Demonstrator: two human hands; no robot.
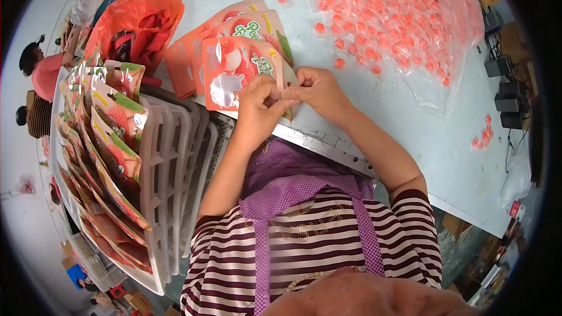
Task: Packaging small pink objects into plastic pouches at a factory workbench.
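A pink-and-red printed pouch (225, 58) stands tilted at the near edge of the table, in front of me. My left hand (257, 105) is closed in a pinch on its lower right edge. My right hand (321, 92) meets it from the right, thumb and fingers pinched on the same edge, so the fingertips of both hands almost touch. The hands hide that corner, and whether anything small is between the fingertips cannot be made out. Behind this pouch more flat pouches (182, 61) lie fanned out in an overlapping pile.
Small wrapped red pieces (380, 23) spread over a clear plastic bag at the far right; several lie loose (483, 134). Stacked white crates (167, 164) at my left hold upright filled pouches (114, 158). An orange-red bag (170, 9) sits behind them. Black power adapters (508, 93) line the right edge.
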